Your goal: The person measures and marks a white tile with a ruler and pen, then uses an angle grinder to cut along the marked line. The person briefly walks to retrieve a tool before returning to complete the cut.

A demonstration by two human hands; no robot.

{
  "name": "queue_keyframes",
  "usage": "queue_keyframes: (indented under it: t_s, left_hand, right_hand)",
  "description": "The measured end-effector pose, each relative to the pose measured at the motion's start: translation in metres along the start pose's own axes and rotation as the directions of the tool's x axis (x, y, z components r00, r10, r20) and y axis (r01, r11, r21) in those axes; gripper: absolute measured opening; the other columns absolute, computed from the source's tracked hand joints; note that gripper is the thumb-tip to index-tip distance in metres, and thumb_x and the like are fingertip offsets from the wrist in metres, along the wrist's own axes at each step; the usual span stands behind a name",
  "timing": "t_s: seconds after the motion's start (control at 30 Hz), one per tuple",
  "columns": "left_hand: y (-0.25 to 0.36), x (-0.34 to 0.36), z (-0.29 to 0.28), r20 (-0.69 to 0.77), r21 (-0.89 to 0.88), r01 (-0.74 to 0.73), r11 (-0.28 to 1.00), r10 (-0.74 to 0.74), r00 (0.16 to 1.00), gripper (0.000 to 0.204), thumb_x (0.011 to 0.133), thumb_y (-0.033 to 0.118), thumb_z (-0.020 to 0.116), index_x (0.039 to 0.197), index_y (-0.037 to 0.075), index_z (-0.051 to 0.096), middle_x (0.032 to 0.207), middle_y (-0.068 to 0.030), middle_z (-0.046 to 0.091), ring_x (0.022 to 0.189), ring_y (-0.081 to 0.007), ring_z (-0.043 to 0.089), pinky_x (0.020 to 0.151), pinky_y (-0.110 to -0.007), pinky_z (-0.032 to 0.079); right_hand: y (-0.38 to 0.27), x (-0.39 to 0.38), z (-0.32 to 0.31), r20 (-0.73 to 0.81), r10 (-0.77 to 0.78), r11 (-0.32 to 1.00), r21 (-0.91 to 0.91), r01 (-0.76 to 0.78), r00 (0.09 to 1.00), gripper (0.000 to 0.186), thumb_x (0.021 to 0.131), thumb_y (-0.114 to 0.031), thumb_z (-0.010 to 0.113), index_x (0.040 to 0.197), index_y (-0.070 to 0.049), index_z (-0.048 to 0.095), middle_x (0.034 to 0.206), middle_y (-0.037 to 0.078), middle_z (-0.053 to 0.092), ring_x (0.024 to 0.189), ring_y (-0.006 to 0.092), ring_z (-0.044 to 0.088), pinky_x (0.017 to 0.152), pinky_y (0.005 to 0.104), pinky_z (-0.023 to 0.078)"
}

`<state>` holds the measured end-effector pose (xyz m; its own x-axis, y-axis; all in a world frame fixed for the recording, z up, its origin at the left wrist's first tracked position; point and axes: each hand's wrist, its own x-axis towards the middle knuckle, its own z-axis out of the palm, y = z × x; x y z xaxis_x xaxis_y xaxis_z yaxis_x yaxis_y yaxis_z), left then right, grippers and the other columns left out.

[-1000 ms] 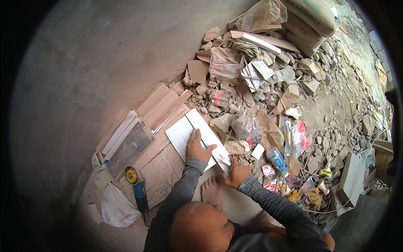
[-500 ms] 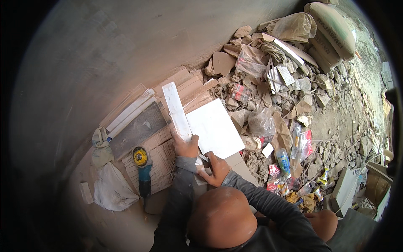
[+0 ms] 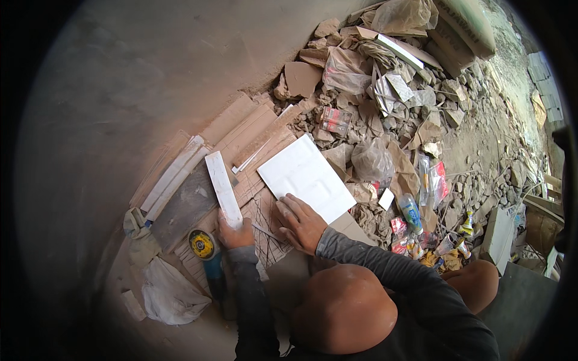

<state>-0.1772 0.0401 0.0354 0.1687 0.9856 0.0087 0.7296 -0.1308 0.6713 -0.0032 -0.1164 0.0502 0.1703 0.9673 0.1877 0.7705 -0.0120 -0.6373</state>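
Note:
My left hand (image 3: 236, 233) is closed around the lower end of a narrow white tile strip (image 3: 220, 183), which points away from me. My right hand (image 3: 303, 224) lies with fingers stretched out at the near left edge of a square white tile (image 3: 310, 177), fingertips at its edge. Between the two hands runs a thin pale stick-like piece (image 3: 268, 233); whether either hand holds it I cannot tell. Left of my left forearm lies an angle grinder (image 3: 211, 256) with a yellow disc and teal body, partly covered by the forearm.
Scored cardboard-coloured boards (image 3: 241, 123) and long white strips (image 3: 174, 174) lie by the wall (image 3: 132, 78). A white cloth bag (image 3: 171, 295) rests at left. Rubble (image 3: 481, 180), plastic bags, a bottle (image 3: 412, 213) and full sacks (image 3: 460, 36) spread along the right.
My left hand has drawn the tile strip left and toward me, away from the square tile. My right hand has gone from a pinch on something small to stretched fingers. The view has shifted slightly.

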Motion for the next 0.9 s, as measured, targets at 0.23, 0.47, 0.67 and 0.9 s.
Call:
queue_keyframes:
  t_s: [0.23, 0.47, 0.67, 0.9]
  left_hand:
    - [-0.013, -0.016, 0.016, -0.019, 0.061, -0.005, 0.998, 0.006, 1.0, 0.071, 0.078, 0.017, 0.073, 0.142, -0.006, 0.052, 0.133, -0.0347, 0.055, 0.117, -0.0494, 0.058, 0.102, -0.053, 0.049]
    - [-0.008, -0.025, 0.016, -0.037, 0.188, 0.0, 0.982, 0.008, 0.999, 0.07, 0.08, 0.018, 0.072, 0.142, -0.008, 0.052, 0.128, -0.0336, 0.056, 0.117, -0.0481, 0.057, 0.1, -0.054, 0.048]
    - [0.002, -0.025, 0.015, -0.076, 0.321, -0.034, 0.946, 0.062, 0.995, 0.068, 0.081, 0.019, 0.072, 0.141, -0.007, 0.053, 0.122, -0.0286, 0.058, 0.113, -0.0464, 0.058, 0.101, -0.052, 0.047]
    - [-0.004, -0.047, -0.017, -0.283, 0.194, -0.134, 0.972, 0.186, 0.941, 0.044, 0.08, 0.01, 0.069, 0.121, -0.003, 0.061, 0.108, -0.0224, 0.06, 0.099, -0.0399, 0.062, 0.09, -0.048, 0.051]
  right_hand:
    - [0.071, -0.022, -0.057, 0.294, -0.017, 0.961, -0.26, 0.098, 0.956, 0.082, 0.103, -0.056, 0.043, 0.161, 0.0, 0.026, 0.169, 0.019, 0.025, 0.157, 0.0325, 0.022, 0.128, 0.0494, 0.014]
    - [0.158, 0.088, -0.067, 0.097, 0.114, 0.901, -0.43, -0.061, 0.989, 0.078, 0.106, -0.058, 0.036, 0.161, -0.003, 0.027, 0.169, 0.018, 0.026, 0.158, 0.0335, 0.021, 0.128, 0.052, 0.012]
    - [0.155, 0.067, -0.077, 0.059, -0.073, 0.933, -0.348, 0.089, 0.996, 0.077, 0.107, -0.053, 0.038, 0.163, -0.003, 0.022, 0.169, 0.02, 0.022, 0.157, 0.036, 0.02, 0.128, 0.0512, 0.014]
    - [0.074, -0.036, -0.088, 0.635, -0.202, 0.946, -0.072, 0.318, 0.746, 0.093, 0.097, -0.066, 0.045, 0.165, -0.007, 0.019, 0.171, 0.013, 0.021, 0.158, 0.0276, 0.021, 0.129, 0.0506, 0.01]
